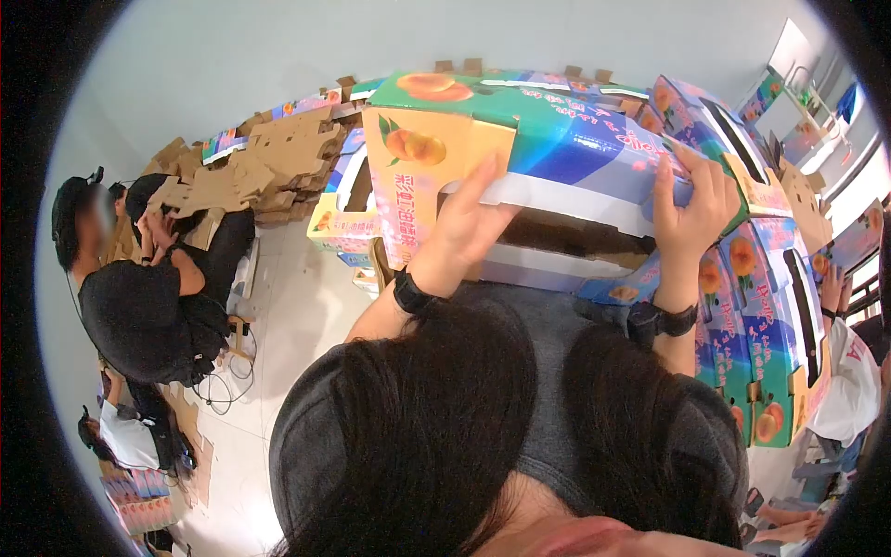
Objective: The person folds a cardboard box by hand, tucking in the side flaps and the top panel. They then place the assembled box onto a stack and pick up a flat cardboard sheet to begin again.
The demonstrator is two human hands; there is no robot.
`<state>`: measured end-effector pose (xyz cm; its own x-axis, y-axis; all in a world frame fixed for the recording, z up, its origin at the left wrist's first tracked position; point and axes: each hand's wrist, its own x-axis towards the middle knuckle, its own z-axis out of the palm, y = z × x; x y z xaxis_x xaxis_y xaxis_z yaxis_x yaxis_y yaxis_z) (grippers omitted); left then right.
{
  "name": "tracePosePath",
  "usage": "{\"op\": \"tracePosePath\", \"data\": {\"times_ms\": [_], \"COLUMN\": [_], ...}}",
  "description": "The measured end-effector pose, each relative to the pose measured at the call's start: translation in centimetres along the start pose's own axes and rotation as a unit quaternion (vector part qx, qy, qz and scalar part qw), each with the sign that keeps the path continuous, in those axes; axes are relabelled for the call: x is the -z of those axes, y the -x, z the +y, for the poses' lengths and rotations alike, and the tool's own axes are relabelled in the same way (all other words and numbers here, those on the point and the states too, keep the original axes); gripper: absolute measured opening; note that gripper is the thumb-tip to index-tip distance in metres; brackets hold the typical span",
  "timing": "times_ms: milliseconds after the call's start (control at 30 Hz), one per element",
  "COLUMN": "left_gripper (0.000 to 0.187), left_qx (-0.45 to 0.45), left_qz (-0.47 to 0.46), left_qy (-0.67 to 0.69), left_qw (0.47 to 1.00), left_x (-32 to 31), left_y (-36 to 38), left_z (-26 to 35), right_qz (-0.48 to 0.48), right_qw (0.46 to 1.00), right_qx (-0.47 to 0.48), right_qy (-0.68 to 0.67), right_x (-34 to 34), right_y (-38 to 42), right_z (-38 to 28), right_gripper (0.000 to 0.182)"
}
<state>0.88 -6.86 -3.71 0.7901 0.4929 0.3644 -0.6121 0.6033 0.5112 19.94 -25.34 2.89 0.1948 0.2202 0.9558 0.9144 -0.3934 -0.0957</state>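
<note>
A colourful printed cardboard fruit box point(566, 148), with peach pictures and a long cut-out slot, is held in front of my chest. My left hand point(469, 223) grips its near left edge, thumb up against the printed side and the other fingers partly hidden by the slot's edge. At the right end my right hand point(691, 200) has bent fingers on the top panel, with the thumb pressed to the printed surface. Brown inner cardboard shows through the slot between my hands. Both of my wrists wear black bands.
Stacked printed boxes point(756, 316) stand close on my right, more behind the held box. Flat brown cardboard point(278, 162) is piled at the back left. Seated people in dark clothes point(139, 316) work on the left; a person in a white shirt point(849, 381) is at the far right.
</note>
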Motion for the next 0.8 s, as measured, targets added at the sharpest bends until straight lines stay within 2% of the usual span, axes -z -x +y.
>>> {"op": "tracePosePath", "data": {"times_ms": [300, 400, 500, 600, 633, 700, 733, 767, 800], "left_gripper": [0.039, 0.039, 0.05, 0.053, 0.053, 0.053, 0.053, 0.046, 0.037], "left_qx": [-0.021, 0.009, 0.125, 0.271, 0.34, 0.283, 0.245, 0.165, -0.053], "left_qz": [0.037, 0.063, 0.127, -0.028, -0.007, -0.139, -0.201, -0.217, -0.293], "left_qy": [-0.062, -0.01, 0.081, 0.025, 0.069, -0.174, -0.292, -0.414, -0.627], "left_qw": [0.997, 0.998, 0.981, 0.962, 0.938, 0.933, 0.903, 0.869, 0.72], "left_x": [-1.0, -1.8, -3.2, -1.4, -1.6, -1.6, -2.0, -2.7, -2.4], "left_y": [0.2, 0.3, 0.8, 1.3, 1.5, 2.7, 3.4, 4.2, 3.7], "left_z": [0.5, 0.7, 1.4, 1.8, 2.0, 1.6, 1.6, 1.8, 1.8], "right_qz": [0.0, -0.013, -0.017, -0.005, 0.001, 0.016, 0.019, 0.021, 0.022], "right_qw": [1.0, 1.0, 1.0, 1.0, 1.0, 1.0, 1.0, 1.0, 1.0], "right_qx": [0.008, 0.0, -0.001, -0.001, -0.002, -0.001, -0.002, -0.003, -0.003], "right_qy": [0.002, -0.004, -0.006, -0.003, -0.006, -0.005, 0.0, 0.004, 0.007], "right_x": [0.0, -0.1, -0.6, -1.5, -1.8, -2.2, -2.5, -2.9, -3.2], "right_y": [-0.1, -0.4, -0.8, -0.7, -0.7, -0.8, -0.8, -0.7, -0.7], "right_z": [-0.3, -0.2, 0.2, 1.0, 1.2, 1.3, 1.6, 2.1, 2.5], "right_gripper": [0.03, 0.03, 0.031, 0.03, 0.03, 0.031, 0.031, 0.031, 0.032]}}
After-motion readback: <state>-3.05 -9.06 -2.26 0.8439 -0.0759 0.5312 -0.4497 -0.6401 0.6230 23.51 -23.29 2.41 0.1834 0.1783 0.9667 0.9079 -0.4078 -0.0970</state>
